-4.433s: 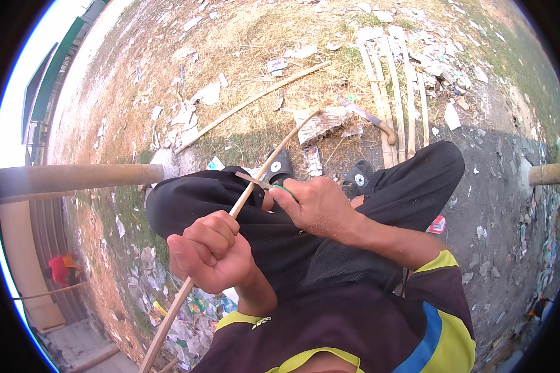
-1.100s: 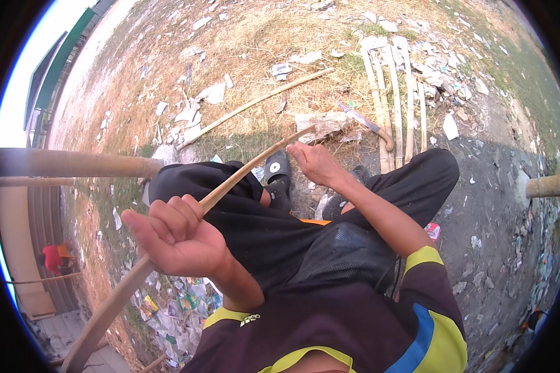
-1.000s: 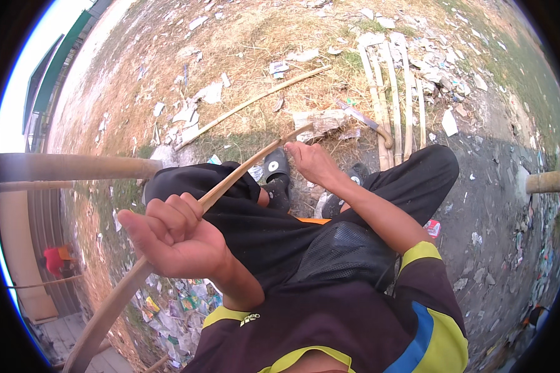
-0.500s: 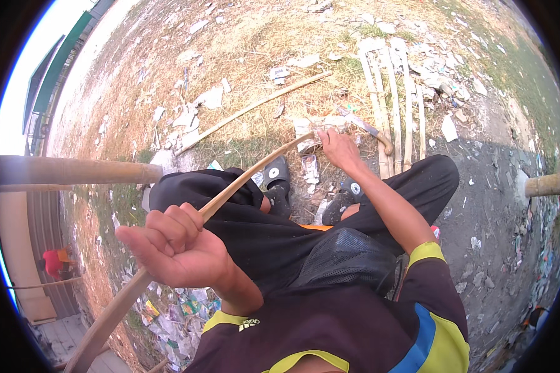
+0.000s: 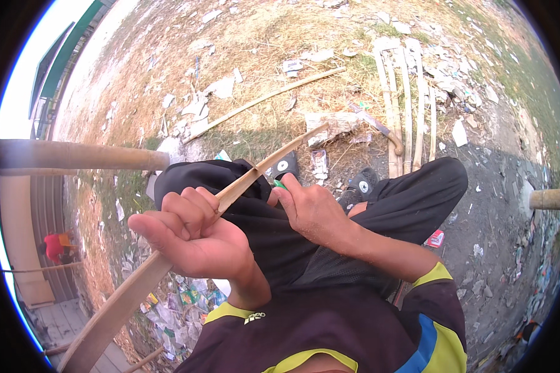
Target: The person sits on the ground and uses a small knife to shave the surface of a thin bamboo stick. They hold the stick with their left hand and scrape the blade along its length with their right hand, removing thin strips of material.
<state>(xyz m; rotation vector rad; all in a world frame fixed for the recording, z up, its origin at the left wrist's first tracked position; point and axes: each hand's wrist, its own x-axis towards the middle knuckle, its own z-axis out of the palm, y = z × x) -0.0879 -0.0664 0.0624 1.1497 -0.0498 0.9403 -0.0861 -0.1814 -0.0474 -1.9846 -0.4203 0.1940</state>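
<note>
A long split bamboo strip (image 5: 238,188) runs slantwise over my lap, from the lower left to a narrow far tip. My left hand (image 5: 196,233) is closed round its middle. In my right hand (image 5: 317,211) is a small green-handled knife (image 5: 280,184), mostly hidden by the fingers. Its thin blade lies close to the strip's edge, where a small notch or raised sliver shows. Beyond my feet, a larger blade with a curved wooden handle (image 5: 394,144) lies on the ground, beside several pale bamboo strips (image 5: 407,105).
Another bamboo strip (image 5: 264,97) lies on the dry grass ahead. Thick bamboo poles stand close at the left (image 5: 81,154) and right (image 5: 544,199). A pale block (image 5: 333,124) sits before my feet. Litter (image 5: 180,304) and a red packet (image 5: 435,239) lie around me.
My right hand has come back from the strip's far end toward my left hand, and the green-handled knife now shows in it. My left hand keeps its grip on the strip.
</note>
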